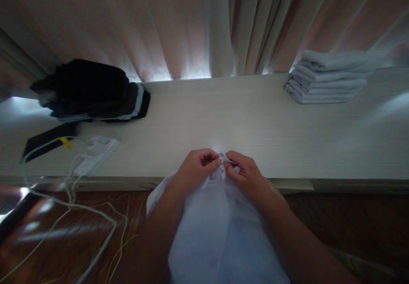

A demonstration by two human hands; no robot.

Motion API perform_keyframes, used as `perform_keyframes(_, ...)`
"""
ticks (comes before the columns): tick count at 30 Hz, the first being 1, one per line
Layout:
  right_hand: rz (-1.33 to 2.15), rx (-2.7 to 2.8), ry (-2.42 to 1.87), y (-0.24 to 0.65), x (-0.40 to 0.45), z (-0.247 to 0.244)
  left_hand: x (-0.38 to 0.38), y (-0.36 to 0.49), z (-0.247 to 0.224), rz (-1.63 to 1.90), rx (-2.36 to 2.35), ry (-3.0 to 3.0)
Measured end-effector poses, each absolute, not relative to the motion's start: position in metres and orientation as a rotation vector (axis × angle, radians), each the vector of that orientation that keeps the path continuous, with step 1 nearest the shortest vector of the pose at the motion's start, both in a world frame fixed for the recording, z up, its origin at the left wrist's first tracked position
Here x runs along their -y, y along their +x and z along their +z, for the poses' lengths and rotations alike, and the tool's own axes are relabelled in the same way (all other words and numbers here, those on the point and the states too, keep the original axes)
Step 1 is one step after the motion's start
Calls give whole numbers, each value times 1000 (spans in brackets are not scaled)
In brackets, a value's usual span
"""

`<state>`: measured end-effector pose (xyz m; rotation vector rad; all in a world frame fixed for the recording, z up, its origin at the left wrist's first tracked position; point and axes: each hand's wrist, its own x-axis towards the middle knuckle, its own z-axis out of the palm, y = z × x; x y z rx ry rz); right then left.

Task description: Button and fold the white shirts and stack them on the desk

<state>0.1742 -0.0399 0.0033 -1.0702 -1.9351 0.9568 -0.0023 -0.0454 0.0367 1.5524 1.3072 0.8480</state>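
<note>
Pinkish curtains point(179, 28) hang behind the pale ledge point(217, 117), and at its front edge hangs what looks like a white shirt point(204, 233), its gathered top point(223, 173) between my hands. I judge the step in hand to be fine work on that bunched cloth, the next move calling for steady fingertips. My left hand point(201, 163) and right hand point(244, 172) each pinch it, thumb and forefinger closed on the fabric.

Bench point(207, 122): long, pale, faintly streaked top
Curtains point(179, 28): pinkish beige, hanging in folds along the bench's far side
Floor point(319, 220): dark reddish brown
Light point(191, 78): dim overall, brightest beneath the curtains
</note>
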Motion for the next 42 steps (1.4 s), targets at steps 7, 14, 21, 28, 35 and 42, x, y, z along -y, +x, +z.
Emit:
perform_keyframes(7, 988, 1922, -1123, 173, 40, 4, 46, -3, 36, 813, -1362, 1600)
perform_keyframes(14, 986, 1970, -1120, 173, 42, 7, 42, -5, 28, 848, -1318, 1569)
perform_keyframes(21, 995, 1963, -1135, 173, 44, 6, 42, -6, 26, 881, -1262, 1516)
perform_keyframes(28, 1000, 1931, -1122, 171, 43, 5, 41, -6, 26, 879, -1234, 1540)
perform_keyframes(35, 847, 1895, -1144, 169, 43, 4, 41, -5, 26, 844, -1203, 1623)
perform_keyframes(42, 959, 1874, -1053, 172, 43, 7, 42, -2, 26, 924, -1253, 1562)
